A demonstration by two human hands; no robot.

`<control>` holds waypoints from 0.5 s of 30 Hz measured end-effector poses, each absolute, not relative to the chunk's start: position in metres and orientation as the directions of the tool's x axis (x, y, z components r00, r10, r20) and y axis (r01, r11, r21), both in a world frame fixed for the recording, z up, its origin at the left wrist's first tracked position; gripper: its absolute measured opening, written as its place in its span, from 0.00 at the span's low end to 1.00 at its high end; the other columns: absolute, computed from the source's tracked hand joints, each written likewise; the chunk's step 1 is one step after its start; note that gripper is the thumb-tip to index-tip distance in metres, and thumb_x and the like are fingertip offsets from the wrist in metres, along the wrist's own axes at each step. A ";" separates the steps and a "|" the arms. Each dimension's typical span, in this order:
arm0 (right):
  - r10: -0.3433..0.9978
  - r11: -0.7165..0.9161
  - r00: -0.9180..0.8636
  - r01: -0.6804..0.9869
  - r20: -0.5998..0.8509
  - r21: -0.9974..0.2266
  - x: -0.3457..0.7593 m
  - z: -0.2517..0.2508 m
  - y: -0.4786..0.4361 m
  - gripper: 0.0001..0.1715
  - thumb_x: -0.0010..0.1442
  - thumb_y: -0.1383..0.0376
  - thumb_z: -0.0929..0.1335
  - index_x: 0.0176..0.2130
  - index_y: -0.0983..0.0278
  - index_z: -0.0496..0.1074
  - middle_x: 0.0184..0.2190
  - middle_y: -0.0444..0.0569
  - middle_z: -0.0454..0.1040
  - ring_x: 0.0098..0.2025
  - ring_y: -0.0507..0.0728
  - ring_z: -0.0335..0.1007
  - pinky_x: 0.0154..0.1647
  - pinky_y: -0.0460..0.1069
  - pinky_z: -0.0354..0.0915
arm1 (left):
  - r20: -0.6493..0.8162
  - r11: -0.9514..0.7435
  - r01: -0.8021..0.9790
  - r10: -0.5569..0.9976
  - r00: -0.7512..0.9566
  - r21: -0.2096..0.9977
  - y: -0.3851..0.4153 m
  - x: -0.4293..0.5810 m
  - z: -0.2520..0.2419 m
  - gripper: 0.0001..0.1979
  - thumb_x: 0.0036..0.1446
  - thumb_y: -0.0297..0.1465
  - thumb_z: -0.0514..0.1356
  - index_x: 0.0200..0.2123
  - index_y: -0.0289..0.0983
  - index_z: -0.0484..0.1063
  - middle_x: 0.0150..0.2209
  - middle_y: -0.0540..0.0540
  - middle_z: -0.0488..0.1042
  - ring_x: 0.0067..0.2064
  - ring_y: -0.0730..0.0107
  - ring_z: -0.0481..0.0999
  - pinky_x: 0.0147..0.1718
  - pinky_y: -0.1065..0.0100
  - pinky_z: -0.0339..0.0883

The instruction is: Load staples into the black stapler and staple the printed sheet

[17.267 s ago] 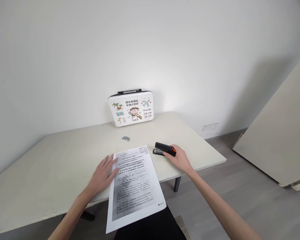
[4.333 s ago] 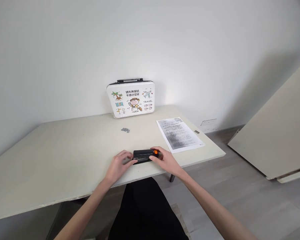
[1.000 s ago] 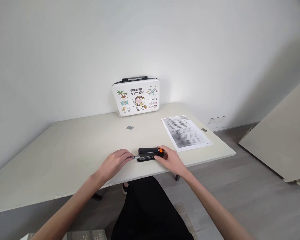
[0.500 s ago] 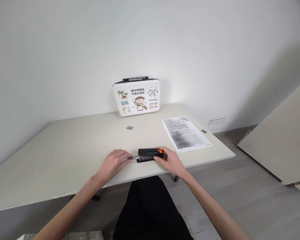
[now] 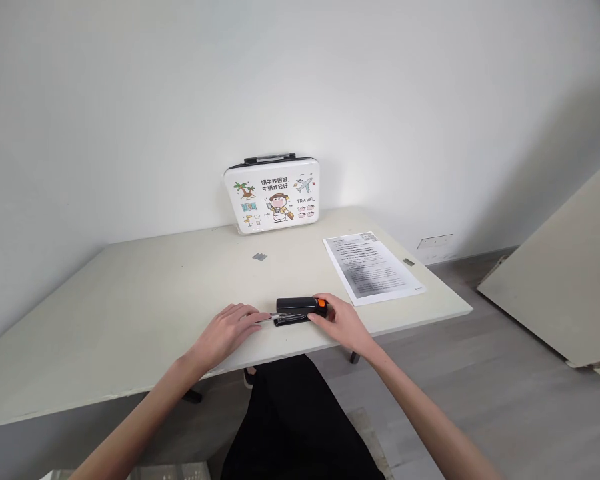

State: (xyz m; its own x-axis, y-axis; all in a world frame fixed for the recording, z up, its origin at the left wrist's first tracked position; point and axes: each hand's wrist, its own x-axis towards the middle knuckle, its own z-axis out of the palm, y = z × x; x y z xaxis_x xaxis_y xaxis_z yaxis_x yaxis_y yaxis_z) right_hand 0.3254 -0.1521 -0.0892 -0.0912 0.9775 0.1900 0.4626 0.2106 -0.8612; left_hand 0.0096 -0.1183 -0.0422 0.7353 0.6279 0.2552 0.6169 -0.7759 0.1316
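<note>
A black stapler [image 5: 296, 305] with an orange patch lies near the front edge of the white table [image 5: 145, 300], its top raised from its base at the left end. My right hand [image 5: 343, 325] grips the stapler's right end between thumb and fingers. At the stapler's left end, my left hand [image 5: 230, 330] pinches a thin metal piece [image 5: 266, 317] that reaches into the gap; whether it is a loose staple strip or part of the stapler, I cannot tell.
Small grey staple strips [image 5: 259, 257] lie mid-table. A printed sheet [image 5: 375, 269] lies at the right, with another grey strip [image 5: 409, 262] by the right edge. A white case [image 5: 275, 197] with cartoon prints stands against the wall.
My left hand's fingers have shifted slightly right along the metal piece, and less of it shows. My right hand and the stapler have hardly moved.
</note>
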 end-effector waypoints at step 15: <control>0.975 0.223 -0.123 0.436 0.187 -0.872 0.329 -0.093 -0.152 0.24 0.65 0.48 0.68 0.55 0.57 0.73 0.48 0.49 0.79 0.36 0.58 0.73 0.40 0.54 0.71 | 0.351 -0.761 0.546 0.647 0.677 0.349 -0.105 -0.004 -0.050 0.14 0.72 0.42 0.59 0.40 0.43 0.80 0.41 0.47 0.82 0.43 0.63 0.79 0.45 0.61 0.74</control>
